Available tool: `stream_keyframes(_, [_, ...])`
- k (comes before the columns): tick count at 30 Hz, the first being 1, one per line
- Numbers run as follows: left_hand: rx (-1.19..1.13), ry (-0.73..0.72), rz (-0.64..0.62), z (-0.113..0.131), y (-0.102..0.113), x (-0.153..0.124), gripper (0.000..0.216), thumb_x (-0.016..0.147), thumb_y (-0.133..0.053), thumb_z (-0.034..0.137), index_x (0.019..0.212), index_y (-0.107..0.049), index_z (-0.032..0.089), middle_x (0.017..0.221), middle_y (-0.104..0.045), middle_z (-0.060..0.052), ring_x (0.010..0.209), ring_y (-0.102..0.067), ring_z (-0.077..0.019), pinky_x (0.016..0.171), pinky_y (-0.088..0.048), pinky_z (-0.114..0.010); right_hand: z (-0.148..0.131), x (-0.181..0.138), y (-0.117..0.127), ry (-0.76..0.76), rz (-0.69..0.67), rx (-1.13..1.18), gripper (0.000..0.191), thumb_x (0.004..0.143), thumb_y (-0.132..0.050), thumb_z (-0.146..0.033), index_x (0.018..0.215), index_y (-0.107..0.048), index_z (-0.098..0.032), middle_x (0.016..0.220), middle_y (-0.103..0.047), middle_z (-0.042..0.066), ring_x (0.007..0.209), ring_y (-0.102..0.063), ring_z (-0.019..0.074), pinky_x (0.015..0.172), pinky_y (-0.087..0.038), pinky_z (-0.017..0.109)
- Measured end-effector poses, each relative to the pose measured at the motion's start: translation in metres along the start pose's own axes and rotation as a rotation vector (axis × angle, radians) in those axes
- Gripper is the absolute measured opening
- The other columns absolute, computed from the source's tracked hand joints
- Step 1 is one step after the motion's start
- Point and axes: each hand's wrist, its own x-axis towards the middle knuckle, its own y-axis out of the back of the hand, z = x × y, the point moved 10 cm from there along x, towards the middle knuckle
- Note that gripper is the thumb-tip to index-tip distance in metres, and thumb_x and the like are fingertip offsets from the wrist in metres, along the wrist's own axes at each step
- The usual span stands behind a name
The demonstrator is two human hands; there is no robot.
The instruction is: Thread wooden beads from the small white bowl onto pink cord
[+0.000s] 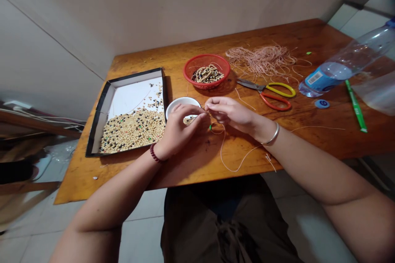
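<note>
Pinching something, are they, those two hands?

Yes. The left hand [180, 129] and the right hand [230, 115] are together above the wooden table [200, 160], their fingertips [202, 115] meeting on a thin pink cord [224, 165]. Anything smaller between them is hidden.

Where does the cord go from there?

It drops past a green bead [210, 127] just below the fingertips, then loops loosely across the table near the right wrist.

And what's closest to the left hand?

A small white bowl [182, 107] with a few pale beads [189, 120] in it, just beyond the fingers. Past that is a black-edged tray [135, 76], full of pale and dark beads [132, 131].

What's on the other side?

A red basket [216, 59] holds strings of beads [207, 74]. Beside it lie a tangled heap of pink cord [261, 61] and scissors [265, 94] with yellow and orange handles. Further right are a plastic water bottle [336, 70], a green pen [356, 107] and a round blue tag [321, 103].

Anything on the wrists?

A dark red bead bracelet [154, 153] on the left, a silver bangle [271, 133] on the right.
</note>
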Motion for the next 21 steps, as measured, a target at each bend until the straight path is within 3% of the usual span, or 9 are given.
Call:
stream_keyframes(3, [0.062,0.019,0.036,-0.003,0.004,0.000,0.012,0.086,-0.062,0.033,0.086,-0.068,0.023,0.086,-0.072,-0.002,0.083,-0.064,-0.0165,0.091,-0.046,-0.039,-0.004,0.000,0.004,0.031,0.035,-0.019,0.011,0.087,-0.053,-0.023,0.078,-0.053,-0.016,0.057,-0.030,-0.007,0.046,-0.017,0.0063,0.042,-0.008,0.023])
stream_keyframes(10, [0.093,0.150,0.307,-0.018,0.031,-0.005,0.019,0.086,-0.062,0.037,0.090,-0.069,0.020,0.090,-0.072,-0.005,0.087,-0.065,-0.0173,0.083,-0.051,-0.035,-0.005,0.001,0.020,0.013,0.168,0.034,0.014,0.086,-0.046,-0.016,0.073,-0.051,-0.016,0.055,-0.026,-0.008,0.044,-0.013,0.0055,0.041,-0.006,0.022])
stream_keyframes(14, [0.068,0.133,0.361,-0.015,0.036,-0.007,0.017,0.086,-0.062,0.035,0.090,-0.068,0.019,0.090,-0.071,-0.005,0.088,-0.065,-0.0165,0.082,-0.051,-0.034,-0.001,0.002,0.026,-0.009,0.235,-0.080,0.022,0.083,-0.043,-0.012,0.062,-0.048,-0.015,0.054,-0.035,-0.005,0.042,-0.023,0.0046,0.040,-0.014,0.020])
stream_keyframes(18, [0.003,0.020,0.265,0.000,0.027,-0.003,0.013,0.086,-0.062,0.031,0.086,-0.067,0.019,0.087,-0.070,-0.004,0.086,-0.064,-0.0155,0.081,-0.051,-0.033,0.015,0.003,0.009,-0.127,0.044,-0.128,0.029,0.091,-0.039,-0.026,0.071,-0.057,-0.015,0.060,-0.056,0.002,0.048,-0.045,0.0091,0.047,-0.034,0.021])
stream_keyframes(21, [-0.017,-0.049,0.174,0.008,0.019,-0.003,0.010,0.085,-0.063,0.030,0.085,-0.067,0.021,0.086,-0.069,-0.004,0.088,-0.063,-0.0162,0.083,-0.050,-0.034,0.016,0.000,-0.006,-0.137,-0.092,-0.076,0.039,0.096,-0.033,-0.040,0.083,-0.059,-0.014,0.067,-0.063,0.005,0.060,-0.057,0.0138,0.059,-0.046,0.026])
